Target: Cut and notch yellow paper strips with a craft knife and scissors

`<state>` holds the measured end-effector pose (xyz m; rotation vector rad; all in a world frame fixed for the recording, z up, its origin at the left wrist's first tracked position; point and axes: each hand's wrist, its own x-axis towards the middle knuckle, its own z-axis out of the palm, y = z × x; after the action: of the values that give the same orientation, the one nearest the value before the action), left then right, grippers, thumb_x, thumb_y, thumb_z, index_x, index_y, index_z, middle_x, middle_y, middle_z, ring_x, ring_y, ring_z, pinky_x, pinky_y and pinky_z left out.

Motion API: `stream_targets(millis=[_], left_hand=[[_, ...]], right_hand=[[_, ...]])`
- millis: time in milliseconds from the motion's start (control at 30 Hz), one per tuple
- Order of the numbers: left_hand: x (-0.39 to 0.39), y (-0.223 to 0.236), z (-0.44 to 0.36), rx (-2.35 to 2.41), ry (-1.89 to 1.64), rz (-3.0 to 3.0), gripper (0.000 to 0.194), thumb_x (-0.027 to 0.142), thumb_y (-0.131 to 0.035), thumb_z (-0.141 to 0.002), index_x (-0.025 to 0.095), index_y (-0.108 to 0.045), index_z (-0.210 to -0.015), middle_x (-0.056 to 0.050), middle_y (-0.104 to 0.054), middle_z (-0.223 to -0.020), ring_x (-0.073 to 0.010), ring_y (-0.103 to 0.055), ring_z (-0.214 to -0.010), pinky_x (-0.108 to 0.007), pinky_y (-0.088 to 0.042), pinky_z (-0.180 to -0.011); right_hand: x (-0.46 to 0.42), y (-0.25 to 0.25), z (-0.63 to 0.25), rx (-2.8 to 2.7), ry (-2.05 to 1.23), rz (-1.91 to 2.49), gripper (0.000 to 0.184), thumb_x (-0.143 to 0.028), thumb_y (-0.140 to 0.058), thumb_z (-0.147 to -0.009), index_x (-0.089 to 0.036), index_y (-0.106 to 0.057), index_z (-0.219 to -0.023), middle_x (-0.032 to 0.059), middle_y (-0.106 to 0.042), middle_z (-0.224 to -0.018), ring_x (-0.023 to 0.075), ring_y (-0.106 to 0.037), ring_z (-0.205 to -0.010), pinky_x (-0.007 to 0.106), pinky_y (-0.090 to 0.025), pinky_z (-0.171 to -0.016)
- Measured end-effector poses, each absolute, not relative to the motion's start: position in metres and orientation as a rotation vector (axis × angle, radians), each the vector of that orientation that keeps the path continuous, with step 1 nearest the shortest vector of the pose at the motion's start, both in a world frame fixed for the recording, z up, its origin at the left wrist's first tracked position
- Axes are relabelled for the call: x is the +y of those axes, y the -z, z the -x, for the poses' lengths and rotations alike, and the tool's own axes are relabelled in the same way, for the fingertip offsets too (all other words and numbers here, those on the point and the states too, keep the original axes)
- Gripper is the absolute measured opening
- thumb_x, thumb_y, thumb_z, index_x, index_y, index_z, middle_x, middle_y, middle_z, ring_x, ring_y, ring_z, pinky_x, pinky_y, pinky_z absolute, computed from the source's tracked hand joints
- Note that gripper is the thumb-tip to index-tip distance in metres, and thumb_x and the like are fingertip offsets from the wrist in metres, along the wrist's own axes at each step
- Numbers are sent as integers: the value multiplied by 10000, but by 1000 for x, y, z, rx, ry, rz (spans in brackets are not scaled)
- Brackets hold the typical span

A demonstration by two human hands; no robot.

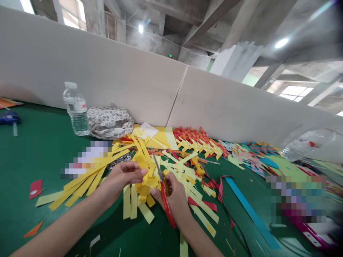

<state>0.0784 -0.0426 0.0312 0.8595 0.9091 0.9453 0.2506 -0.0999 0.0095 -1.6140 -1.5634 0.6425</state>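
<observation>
My left hand (131,175) is closed, its thumb and fingertips pinching a piece of folded yellow paper strips (146,185). Red-handled scissors (165,203) rest in my right hand (175,194), their blades pointing up and away from me. The right thumb also touches the lower edge of the yellow paper. Loose pale yellow strips (130,203) lie below and around both hands, and a bundle of longer deep yellow strips (83,178) fans out to the left. Whether the scissor blades are parted is hard to make out.
On the green table (40,142) stand a water bottle (77,110) and a patterned pouch (109,121). Woven red and yellow paper pieces (198,141) lie along the white partition (227,103). A blue strip (250,210), a dark cord (235,225) and another bottle (308,142) are right; a glue gun (9,117) is far left.
</observation>
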Motion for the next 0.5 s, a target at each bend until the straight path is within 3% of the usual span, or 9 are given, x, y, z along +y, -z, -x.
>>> stream_targets(millis=[100,167,300,500], left_hand=[[-43,-27,-79,916,-919,-885,240,187,-818,-493,171,-619,-626,16,-647,-623,-114,-603,-579,-230,-492,-625],[-45,-25,-81,934,-895,-912,227,189,-809,-502,173,-625,-635,13,-648,-632,-120,-606,-593,-234,-491,-632],[-50,-25,-87,955,-835,-951,202,193,-794,-522,173,-623,-629,15,-627,-623,-116,-592,-588,-225,-484,-615],[-45,-27,-84,952,-909,-963,164,210,-753,-594,189,-642,-713,10,-638,-746,-113,-599,-681,-204,-490,-648]], right_hand=[[-97,-11,-249,-1339,-904,1417,341,-456,-666,-668,-227,-431,-763,-48,-512,-634,102,-442,-485,214,-331,-419],[-96,-13,-247,-1191,-1046,1291,373,-422,-718,-619,-225,-446,-782,-31,-569,-696,110,-507,-507,215,-375,-412],[-95,-14,-243,-1102,-1150,1183,392,-243,-791,-538,-213,-467,-757,-42,-599,-663,135,-590,-604,266,-487,-576],[-96,-16,-241,-1032,-1219,1177,401,-111,-784,-493,-209,-472,-726,-70,-592,-625,117,-586,-602,268,-489,-630]])
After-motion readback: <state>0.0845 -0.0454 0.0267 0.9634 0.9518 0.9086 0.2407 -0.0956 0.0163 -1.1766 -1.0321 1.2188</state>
